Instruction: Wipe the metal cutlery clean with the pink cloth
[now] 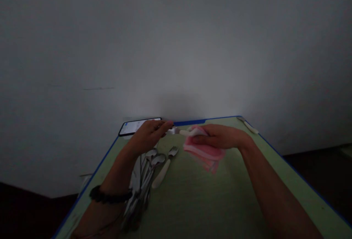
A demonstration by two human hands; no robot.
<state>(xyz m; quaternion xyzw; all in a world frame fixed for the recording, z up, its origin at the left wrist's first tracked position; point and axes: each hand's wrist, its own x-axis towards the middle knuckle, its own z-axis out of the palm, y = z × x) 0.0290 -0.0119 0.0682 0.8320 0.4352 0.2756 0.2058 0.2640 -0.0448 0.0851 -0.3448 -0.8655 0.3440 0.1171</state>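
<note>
A piece of white-handled cutlery [183,132] is held level above the table between my two hands. My left hand [151,132] is closed on its metal end, and the fingers hide whether it is a fork or a spoon. My right hand [220,136] grips a folded pink cloth [205,150] with white parts, pressed around the handle. Below my hands a fork [165,171] with a cream handle lies on the table, tines pointing away. Left of it is a pile of metal spoons and other cutlery [145,176], partly covered by my left forearm.
The pale green table [203,198] has blue edging and meets a grey wall [198,55] at the back. A phone with a lit screen [133,126] lies at the back left corner. Another white-handled utensil [250,127] rests at the back right corner.
</note>
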